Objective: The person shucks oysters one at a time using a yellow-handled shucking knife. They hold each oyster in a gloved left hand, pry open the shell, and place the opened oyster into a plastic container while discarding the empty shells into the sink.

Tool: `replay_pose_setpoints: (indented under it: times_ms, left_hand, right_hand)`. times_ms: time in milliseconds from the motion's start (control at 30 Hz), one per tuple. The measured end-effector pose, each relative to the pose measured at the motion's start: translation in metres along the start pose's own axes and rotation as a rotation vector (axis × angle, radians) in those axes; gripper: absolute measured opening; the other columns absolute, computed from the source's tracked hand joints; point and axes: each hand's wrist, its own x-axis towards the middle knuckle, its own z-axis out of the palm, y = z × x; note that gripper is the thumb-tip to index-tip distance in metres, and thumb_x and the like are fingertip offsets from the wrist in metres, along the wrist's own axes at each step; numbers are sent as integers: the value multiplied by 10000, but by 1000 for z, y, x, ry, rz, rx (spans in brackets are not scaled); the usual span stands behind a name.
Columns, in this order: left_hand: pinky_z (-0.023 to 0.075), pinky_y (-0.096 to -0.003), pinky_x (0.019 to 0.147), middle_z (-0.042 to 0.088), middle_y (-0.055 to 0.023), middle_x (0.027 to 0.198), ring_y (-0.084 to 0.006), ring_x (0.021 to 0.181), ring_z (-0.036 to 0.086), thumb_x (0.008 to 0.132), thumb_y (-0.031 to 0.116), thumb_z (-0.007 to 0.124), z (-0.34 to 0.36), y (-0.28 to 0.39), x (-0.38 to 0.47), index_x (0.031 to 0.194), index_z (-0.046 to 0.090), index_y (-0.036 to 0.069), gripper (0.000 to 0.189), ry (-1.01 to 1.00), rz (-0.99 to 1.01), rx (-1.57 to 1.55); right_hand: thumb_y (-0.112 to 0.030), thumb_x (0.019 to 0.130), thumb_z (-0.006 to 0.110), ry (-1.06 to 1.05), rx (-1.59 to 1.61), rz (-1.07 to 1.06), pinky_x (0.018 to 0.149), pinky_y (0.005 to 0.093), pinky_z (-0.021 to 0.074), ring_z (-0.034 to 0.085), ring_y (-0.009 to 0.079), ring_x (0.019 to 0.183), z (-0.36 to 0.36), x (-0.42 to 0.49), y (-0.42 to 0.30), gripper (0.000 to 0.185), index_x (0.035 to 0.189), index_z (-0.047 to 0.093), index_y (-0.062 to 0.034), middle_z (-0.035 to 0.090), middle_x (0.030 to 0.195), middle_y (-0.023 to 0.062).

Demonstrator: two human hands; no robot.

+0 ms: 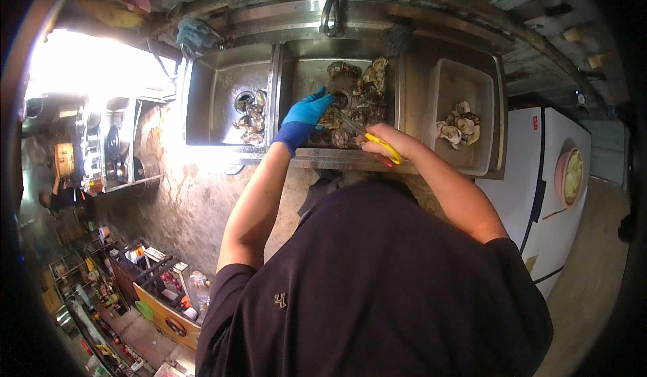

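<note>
My left hand [306, 114], in a blue work glove, grips an oyster [331, 118] over the middle basin [308, 68] of a stainless steel sink. Scissors with yellow and red handles [382, 147] are in my bare right hand [391, 139]. Their blades [352, 123] point left and reach the held oyster; whether they enter its shell is too small to tell. Around my hands, several rough oysters [371, 106] lie in the basin, with others [343, 68] at its back. The drain [342, 99] shows just beyond my gloved fingers.
Several oysters [251, 119] lie in the left basin. At right, a translucent plastic tub [462, 76] holds opened shells [460, 124]. A faucet [331, 17] rises behind the middle basin. Blue gloves [194, 33] hang at the back left corner. A white refrigerator [510, 165] stands at right.
</note>
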Motion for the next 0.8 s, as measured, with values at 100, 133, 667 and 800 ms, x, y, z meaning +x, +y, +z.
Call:
replay_pose_setpoints:
  times_ms: [100,133,667,800]
  left_hand:
    - [411,-349,1076,374,-114,1578,-229,1375,459,996,215,555,-21,26,-9,1487,450,150,506,58,-18,-430]
    - [405,-365,1076,334,-87,1603,-231,1379,449,1007,287,552,-24,32,-14,1546,359,190,580,63,15,-427]
    - [479,-487,1039,668,-169,1222,-350,1145,629,953,254,491,0,29,4,1236,598,15,386,123,-213,-1778]
    - [514,-468,994,671,-180,1214,-334,1124,639,943,250,494,6,31,6,1219,604,11,381,89,-228,-1847]
  right_hand:
    - [-152,889,572,-1,304,4,399,300,405,487,120,435,-5,-14,-21,288,1114,570,28,518,587,36]
    - [-150,882,570,-3,417,-5,412,289,405,481,111,445,-4,-19,-27,296,1115,569,33,514,587,30]
    - [-169,890,644,396,-558,-78,793,456,527,667,392,912,8,-19,-54,351,1202,617,-11,688,961,221]
    - [-162,899,625,420,-612,-67,829,452,527,663,380,957,9,-19,-55,333,1201,634,-24,688,1029,211]
